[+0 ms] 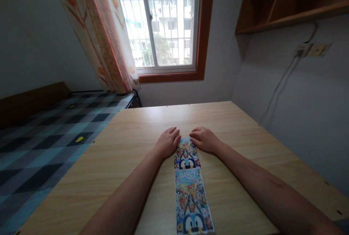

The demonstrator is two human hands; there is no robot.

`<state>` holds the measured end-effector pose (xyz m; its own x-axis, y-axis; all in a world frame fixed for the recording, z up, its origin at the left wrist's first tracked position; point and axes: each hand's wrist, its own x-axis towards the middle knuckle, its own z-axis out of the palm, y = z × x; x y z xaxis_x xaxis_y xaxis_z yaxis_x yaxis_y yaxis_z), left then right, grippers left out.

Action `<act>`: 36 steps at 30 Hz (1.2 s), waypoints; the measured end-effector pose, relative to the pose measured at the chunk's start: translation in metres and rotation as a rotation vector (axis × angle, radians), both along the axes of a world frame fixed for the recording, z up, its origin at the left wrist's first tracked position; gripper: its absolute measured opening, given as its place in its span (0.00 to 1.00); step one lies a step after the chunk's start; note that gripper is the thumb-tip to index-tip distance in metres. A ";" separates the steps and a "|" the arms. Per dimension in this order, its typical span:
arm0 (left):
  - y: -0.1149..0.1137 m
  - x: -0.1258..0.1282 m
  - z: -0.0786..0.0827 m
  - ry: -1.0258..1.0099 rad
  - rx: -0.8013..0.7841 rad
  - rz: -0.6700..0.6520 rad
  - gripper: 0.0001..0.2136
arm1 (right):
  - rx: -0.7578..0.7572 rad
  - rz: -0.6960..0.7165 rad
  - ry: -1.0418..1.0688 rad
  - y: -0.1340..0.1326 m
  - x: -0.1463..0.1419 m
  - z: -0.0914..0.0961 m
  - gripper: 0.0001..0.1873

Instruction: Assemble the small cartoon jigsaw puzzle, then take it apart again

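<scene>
Left hand (167, 141) of mine lies palm down on the light wooden table (114, 162), fingers loosely stretched and closing on nothing. Only the fingertips touch the left edge of the long, narrow printed paper strip with blue cartoon dogs (191, 187), at its far end. This strip lies flat along the middle of the table, pointing away from me. Right hand (205, 139) mirrors it on the other edge, also flat and grasping nothing. I think both hands press from two sides so that the far end stays flat and straight.

Far left is a bed with blue and black checked cover (40, 144), then a flowered orange curtain (103, 35) and a barred window (166, 20). At upper right hangs a brown wooden wall shelf (289, 6); what its compartments hold I cannot tell.
</scene>
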<state>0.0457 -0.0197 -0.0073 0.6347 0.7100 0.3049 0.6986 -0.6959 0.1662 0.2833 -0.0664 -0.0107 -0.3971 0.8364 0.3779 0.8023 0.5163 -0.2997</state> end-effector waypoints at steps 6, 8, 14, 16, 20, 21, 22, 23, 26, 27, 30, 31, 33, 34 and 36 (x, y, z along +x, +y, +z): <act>-0.021 -0.001 0.020 -0.028 0.052 0.111 0.14 | -0.016 -0.081 -0.131 -0.007 0.000 0.009 0.13; -0.025 -0.002 0.024 -0.007 0.028 0.159 0.12 | -0.028 -0.117 -0.124 -0.007 -0.001 0.009 0.12; -0.022 -0.005 0.024 0.073 -0.016 0.182 0.11 | -0.097 -0.180 -0.061 -0.005 -0.003 0.007 0.11; -0.022 -0.005 0.023 0.092 -0.018 0.172 0.10 | -0.107 -0.186 -0.030 -0.006 -0.004 0.008 0.10; -0.023 -0.003 0.023 0.100 -0.018 0.168 0.10 | -0.107 -0.207 0.027 -0.008 -0.006 0.009 0.08; -0.023 -0.002 0.023 0.100 -0.018 0.167 0.09 | -0.103 -0.208 0.035 -0.008 -0.007 0.009 0.07; -0.023 -0.002 0.023 0.101 -0.017 0.166 0.09 | -0.097 -0.206 0.041 -0.008 -0.007 0.008 0.06; -0.023 -0.002 0.023 0.101 -0.016 0.163 0.09 | -0.088 -0.200 0.047 -0.008 -0.007 0.007 0.05; -0.022 -0.003 0.021 0.093 -0.012 0.157 0.08 | -0.075 -0.175 0.079 -0.006 -0.005 0.003 0.04; -0.022 -0.002 0.021 0.091 -0.013 0.155 0.08 | -0.080 -0.166 0.098 -0.005 -0.003 0.001 0.04; -0.021 -0.001 0.020 0.093 -0.025 0.163 0.08 | -0.108 -0.171 0.175 0.000 0.001 -0.004 0.05; -0.021 -0.001 0.020 0.097 -0.031 0.163 0.08 | -0.111 -0.188 0.203 0.002 0.003 -0.006 0.06; -0.020 0.000 0.019 0.102 -0.044 0.157 0.07 | -0.098 -0.236 0.245 0.006 0.005 -0.008 0.08; -0.020 0.000 0.019 0.102 -0.050 0.155 0.07 | -0.089 -0.260 0.254 0.008 0.006 -0.010 0.08; -0.018 0.000 0.019 0.099 -0.064 0.156 0.07 | -0.077 -0.290 0.247 0.010 0.007 -0.012 0.08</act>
